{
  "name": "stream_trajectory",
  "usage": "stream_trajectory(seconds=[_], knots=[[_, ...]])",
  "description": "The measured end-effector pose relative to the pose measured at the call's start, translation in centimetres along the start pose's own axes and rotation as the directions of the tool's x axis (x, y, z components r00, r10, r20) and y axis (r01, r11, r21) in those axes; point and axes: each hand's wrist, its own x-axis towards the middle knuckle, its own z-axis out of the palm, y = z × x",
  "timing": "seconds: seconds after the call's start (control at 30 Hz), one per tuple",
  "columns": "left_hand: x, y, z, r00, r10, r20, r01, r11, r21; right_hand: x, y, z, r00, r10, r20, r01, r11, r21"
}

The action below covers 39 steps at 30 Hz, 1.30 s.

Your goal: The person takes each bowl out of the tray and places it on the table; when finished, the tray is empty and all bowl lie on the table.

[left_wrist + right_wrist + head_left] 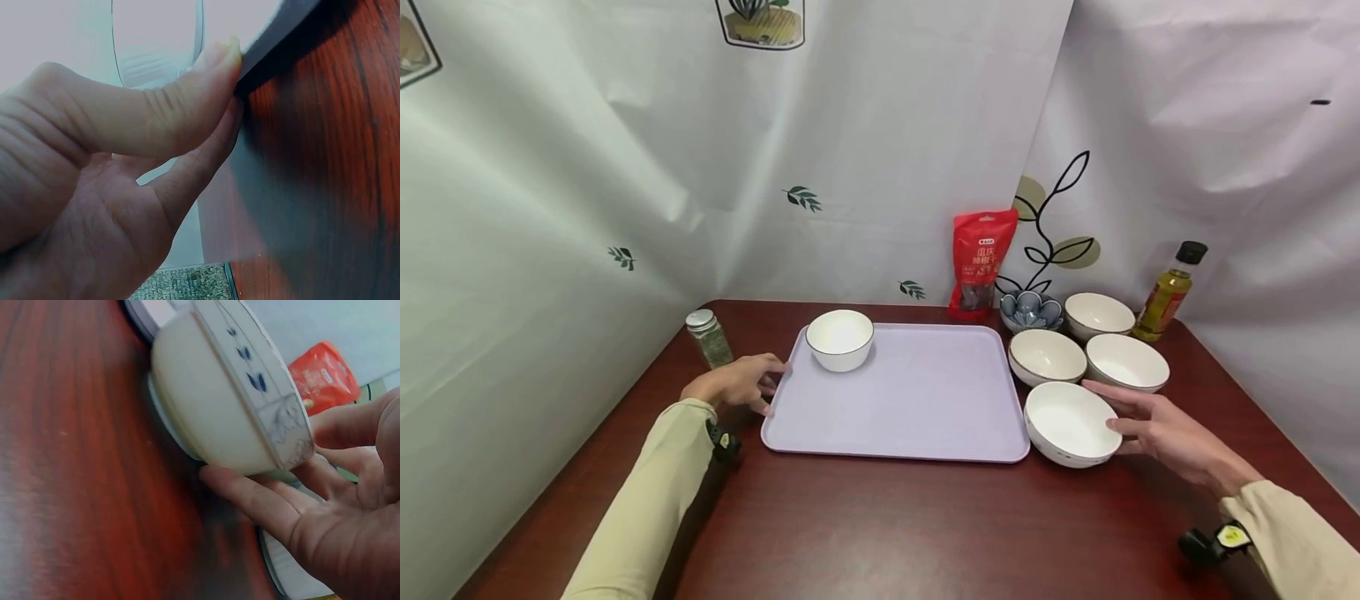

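Note:
A lilac rectangular tray [917,392] lies on the table, and its left edge is between the thumb and a finger of my left hand [747,382]. The left wrist view shows that thumb [187,103] pinching the rim. A white bowl [840,340] with a dark rim stands in the tray's far left corner. My right hand [1172,433] holds another white bowl [1071,421] by its right side, just beside the tray's near right corner. In the right wrist view, small blue leaf marks run round that patterned bowl [219,394]. Whether its base touches the table is unclear.
Behind the held bowl stand several more bowls, including a cream bowl [1047,357] and a blue petal-shaped bowl [1032,311]. An oil bottle [1165,296] is at the far right, a red packet [981,262] against the backdrop. A glass spice jar [709,340] stands left.

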Motion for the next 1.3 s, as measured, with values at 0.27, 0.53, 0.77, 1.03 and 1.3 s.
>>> stream_trajectory(seconds=[0.27,0.53,0.77,1.03,1.3], knots=[[-0.2,0.0,-0.1,1.0,-0.003,-0.004,0.003,1.0,-0.015,0.2,-1.1,-0.3,0.996,0.058,-0.068,-0.065,0.992,-0.106],[0.0,0.2,-0.1,0.999,-0.042,-0.005,0.042,0.999,-0.005,0.6,-4.8,-0.1,0.982,-0.141,-0.124,0.093,0.939,-0.33],[0.1,0.3,-0.1,0.999,-0.049,0.01,0.049,0.999,-0.009,3.5,-10.5,1.8,0.976,-0.18,-0.125,0.088,0.842,-0.532],[0.4,0.5,0.1,0.999,-0.032,0.015,0.032,0.999,0.002,10.0,-12.7,5.7,0.988,-0.156,-0.01,0.133,0.872,-0.47],[0.2,0.0,0.1,1.0,-0.015,-0.009,0.015,1.0,0.007,18.5,-11.5,13.4,0.998,-0.064,0.022,0.067,0.978,-0.196]])
